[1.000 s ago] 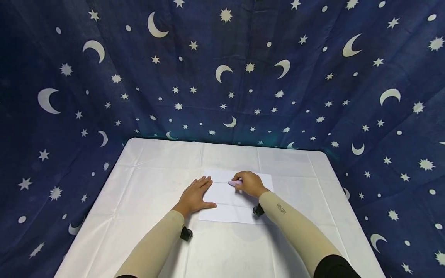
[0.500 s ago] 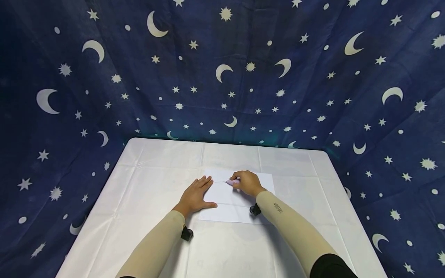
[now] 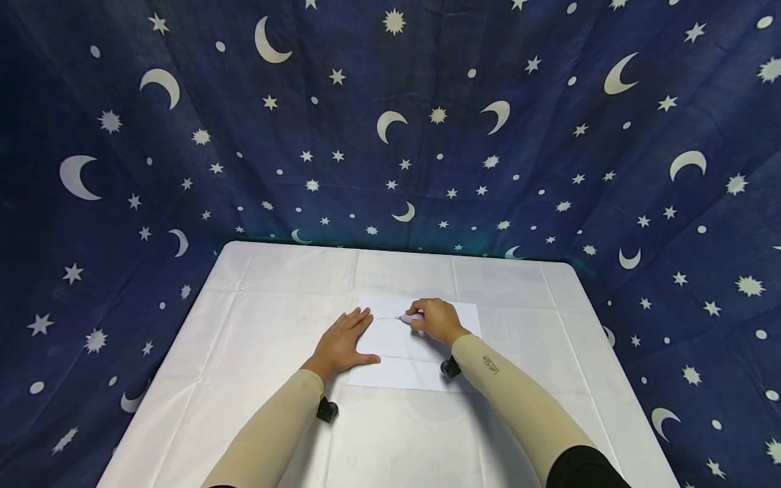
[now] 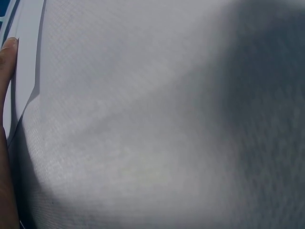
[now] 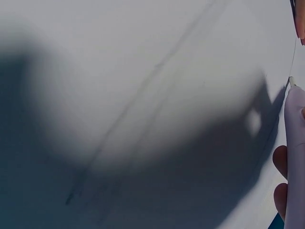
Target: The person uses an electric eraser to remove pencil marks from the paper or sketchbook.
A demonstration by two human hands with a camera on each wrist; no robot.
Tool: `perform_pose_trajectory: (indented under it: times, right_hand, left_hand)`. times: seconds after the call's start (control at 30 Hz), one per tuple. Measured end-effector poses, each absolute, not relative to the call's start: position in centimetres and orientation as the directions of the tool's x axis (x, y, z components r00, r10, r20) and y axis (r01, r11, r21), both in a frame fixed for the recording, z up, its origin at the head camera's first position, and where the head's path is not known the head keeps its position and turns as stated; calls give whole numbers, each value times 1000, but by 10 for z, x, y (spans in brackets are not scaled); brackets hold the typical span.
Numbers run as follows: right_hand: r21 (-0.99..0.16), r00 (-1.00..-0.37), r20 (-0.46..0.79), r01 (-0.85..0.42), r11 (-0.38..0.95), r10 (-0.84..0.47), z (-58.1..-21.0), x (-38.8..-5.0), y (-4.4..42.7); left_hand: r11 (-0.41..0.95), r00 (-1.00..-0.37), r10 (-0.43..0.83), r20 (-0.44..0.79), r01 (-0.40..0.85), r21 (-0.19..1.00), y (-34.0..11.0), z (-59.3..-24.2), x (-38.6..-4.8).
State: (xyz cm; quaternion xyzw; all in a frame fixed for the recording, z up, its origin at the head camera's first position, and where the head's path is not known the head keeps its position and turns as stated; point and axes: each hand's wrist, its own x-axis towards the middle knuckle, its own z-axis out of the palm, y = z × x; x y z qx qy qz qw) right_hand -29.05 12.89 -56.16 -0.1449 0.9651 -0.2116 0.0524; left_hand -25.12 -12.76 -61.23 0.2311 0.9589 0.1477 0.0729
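A white sheet of paper (image 3: 390, 373) lies on the white-covered table. My left hand (image 3: 342, 343) rests spread on the sheet's left side, thumb apart from the fingers; only a sliver of the hand (image 4: 5, 67) shows in the left wrist view. My right hand (image 3: 438, 320) grips a thick lilac pen (image 3: 411, 318), its tip pointing left and down at the paper. In the right wrist view the lilac pen (image 5: 295, 124) has a narrow pale tip at a thin dark line (image 5: 293, 55), which runs on toward the left hand's fingertips (image 5: 299, 24).
The tablecloth (image 3: 274, 271) has fold creases. A dark blue curtain (image 3: 342, 122) with moons and stars hangs behind and along both sides of the table. Small black cameras sit under the left wrist (image 3: 327, 410) and the right wrist (image 3: 450, 368).
My right hand has shifted slightly left with the pen along the line, then slightly back right. The left hand stays in place on the paper.
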Motion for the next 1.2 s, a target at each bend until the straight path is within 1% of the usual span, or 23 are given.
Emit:
perform_pose_trajectory:
  times: [0.3, 0.73, 1.0, 1.2]
  right_hand:
    - [-409, -945, -50, -277, 869, -324, -562, -292, 122]
    - [-430, -952, -40, -258, 865, -304, -557, -288, 137]
    - [-425, -944, -52, -274, 863, -325, -561, -291, 127]
    - [-451, -940, -43, -285, 846, -340, -562, -293, 121]
  left_hand:
    - [848, -879, 470, -77, 426, 315, -127, -611, -251]
    - [847, -878, 475, -59, 437, 304, -128, -612, -251]
    - [844, -878, 475, -59, 436, 313, -128, -613, -251]
    - [847, -879, 473, -63, 434, 305, -129, -614, -252]
